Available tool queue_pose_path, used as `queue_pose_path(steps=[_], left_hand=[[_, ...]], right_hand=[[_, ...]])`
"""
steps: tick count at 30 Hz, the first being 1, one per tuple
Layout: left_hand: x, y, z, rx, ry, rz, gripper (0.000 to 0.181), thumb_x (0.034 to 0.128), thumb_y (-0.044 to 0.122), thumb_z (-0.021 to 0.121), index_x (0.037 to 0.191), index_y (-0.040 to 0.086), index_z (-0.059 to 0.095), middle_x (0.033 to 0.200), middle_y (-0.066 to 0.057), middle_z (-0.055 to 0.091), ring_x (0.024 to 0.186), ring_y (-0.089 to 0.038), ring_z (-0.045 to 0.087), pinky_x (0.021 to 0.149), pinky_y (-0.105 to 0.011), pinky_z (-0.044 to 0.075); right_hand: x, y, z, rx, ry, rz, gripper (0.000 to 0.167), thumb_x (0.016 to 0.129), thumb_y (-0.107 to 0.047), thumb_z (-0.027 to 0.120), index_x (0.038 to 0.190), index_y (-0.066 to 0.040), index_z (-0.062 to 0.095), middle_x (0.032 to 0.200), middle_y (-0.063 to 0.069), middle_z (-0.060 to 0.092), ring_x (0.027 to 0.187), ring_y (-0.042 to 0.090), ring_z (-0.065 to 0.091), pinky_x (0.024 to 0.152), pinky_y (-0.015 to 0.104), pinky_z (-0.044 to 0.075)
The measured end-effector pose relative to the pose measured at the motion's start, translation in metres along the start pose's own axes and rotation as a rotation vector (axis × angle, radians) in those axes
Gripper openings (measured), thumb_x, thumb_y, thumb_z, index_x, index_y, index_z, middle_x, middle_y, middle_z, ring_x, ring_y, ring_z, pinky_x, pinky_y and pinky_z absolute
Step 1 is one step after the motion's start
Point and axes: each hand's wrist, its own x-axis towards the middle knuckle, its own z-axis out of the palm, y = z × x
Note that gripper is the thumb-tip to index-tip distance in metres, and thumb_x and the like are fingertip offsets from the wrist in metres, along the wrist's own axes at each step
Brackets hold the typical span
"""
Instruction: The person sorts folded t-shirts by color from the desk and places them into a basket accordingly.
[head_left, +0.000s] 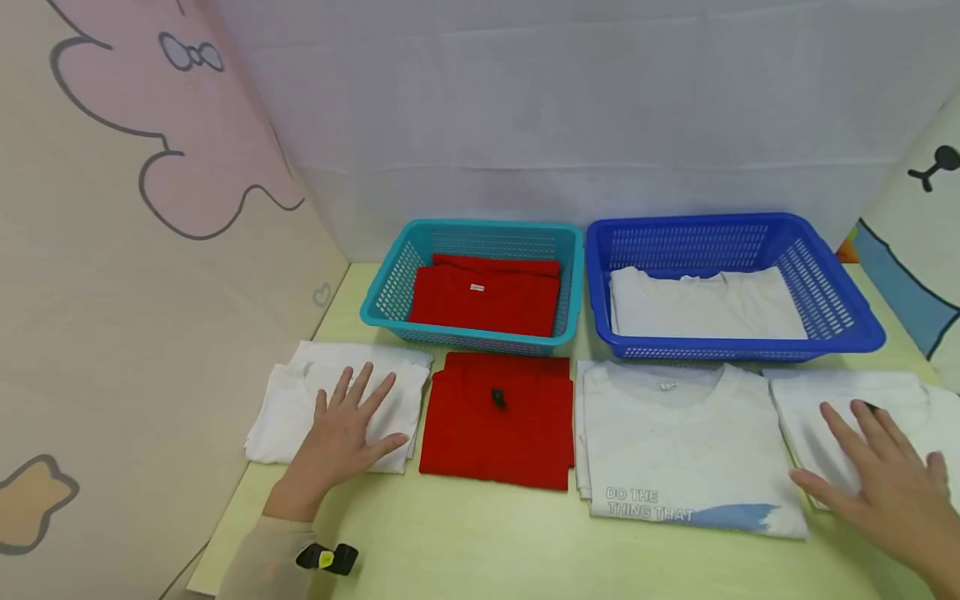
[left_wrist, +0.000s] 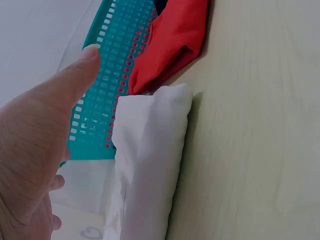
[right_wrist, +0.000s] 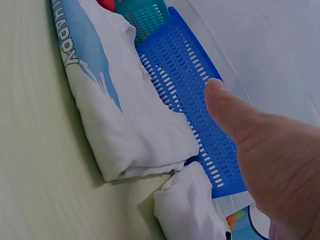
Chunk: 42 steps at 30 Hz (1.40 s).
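The left hand (head_left: 347, 433), fingers spread, is over a folded white shirt (head_left: 288, 417) at the left end of the row; whether it touches cannot be told. Over another folded white shirt (head_left: 806, 417) at the far right is the right hand (head_left: 888, 483), its fingers spread too. Between them lie a folded red shirt (head_left: 495, 433) with a small dark mark and a folded white shirt with printed lettering (head_left: 675, 442). The left wrist view has the left hand (left_wrist: 35, 145) beside white cloth (left_wrist: 155, 160); the right wrist view has the right hand (right_wrist: 270, 155), thumb extended.
Behind the row stand a teal basket (head_left: 573, 287) holding folded red shirts (head_left: 483, 300) and a blue basket (head_left: 855, 308) holding folded white clothing (head_left: 705, 308). White sheeting (head_left: 562, 108) hangs behind them. Pale tabletop (head_left: 480, 542) shows in front of the shirts.
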Motion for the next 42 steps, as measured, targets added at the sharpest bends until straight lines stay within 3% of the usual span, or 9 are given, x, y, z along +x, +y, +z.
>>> queue_pose_path(steps=[7,14,19,24,30,37,42], left_hand=[[0.013,0.013,0.007,0.01,-0.015,0.041,0.088,0.0815,0.071,0.055,0.154,0.03,0.024,0.158,-0.013,0.02,0.142,-0.044,0.013,0.099,-0.077,0.017],[0.028,0.034,0.016,-0.007,-0.059,0.076,0.09,0.0803,0.077,0.048,0.154,0.031,0.023,0.158,-0.01,0.02,0.143,-0.042,0.013,0.1,-0.076,0.016],[0.041,0.046,0.021,-0.008,-0.096,0.087,0.092,0.0791,0.079,0.045,0.154,0.029,0.025,0.158,-0.011,0.022,0.143,-0.042,0.013,0.101,-0.075,0.016],[0.057,0.052,0.03,0.038,-0.165,0.084,0.092,0.0795,0.082,0.039,0.154,0.029,0.024,0.156,-0.013,0.027,0.142,-0.042,0.015,0.101,-0.075,0.017],[0.07,0.056,0.037,0.065,-0.235,0.058,0.093,0.0797,0.081,0.041,0.154,0.027,0.024,0.152,-0.016,0.033,0.141,-0.043,0.018,0.102,-0.074,0.017],[0.077,0.063,0.044,0.01,-0.218,0.038,0.094,0.0794,0.077,0.048,0.153,0.022,0.029,0.147,-0.018,0.039,0.14,-0.041,0.024,0.106,-0.069,0.017],[0.08,0.065,0.047,-0.072,-0.193,0.024,0.092,0.0806,0.069,0.058,0.151,0.015,0.034,0.145,-0.018,0.041,0.135,-0.036,0.033,0.11,-0.052,0.029]], right_hand=[[0.007,-0.008,0.002,0.018,-0.012,-0.027,0.105,0.08,-0.058,0.068,0.155,-0.013,0.01,0.154,0.03,0.002,0.142,0.045,-0.01,0.093,0.08,-0.01],[0.024,-0.037,0.007,0.08,-0.022,-0.155,0.097,0.083,-0.054,0.068,0.155,-0.015,0.017,0.154,0.03,0.012,0.144,0.043,-0.005,0.094,0.078,-0.012],[0.038,-0.076,0.015,0.12,-0.026,-0.268,0.094,0.083,-0.053,0.068,0.155,-0.018,0.02,0.154,0.027,0.019,0.144,0.044,0.005,0.096,0.08,-0.003],[0.058,-0.132,0.031,0.155,-0.039,-0.393,0.089,0.082,-0.059,0.066,0.152,-0.018,0.03,0.151,0.025,0.029,0.139,0.046,0.023,0.095,0.08,0.015],[0.078,-0.185,0.05,0.146,-0.126,-0.441,0.088,0.083,-0.069,0.055,0.151,-0.018,0.033,0.151,0.02,0.032,0.141,0.04,0.023,0.101,0.075,0.015],[0.091,-0.216,0.065,0.097,-0.183,-0.476,0.09,0.082,-0.071,0.054,0.15,-0.016,0.035,0.148,0.017,0.04,0.142,0.037,0.023,0.106,0.07,0.01],[0.096,-0.229,0.073,0.081,-0.19,-0.48,0.087,0.081,-0.067,0.06,0.148,-0.014,0.04,0.146,0.022,0.04,0.14,0.04,0.026,0.107,0.069,0.011]])
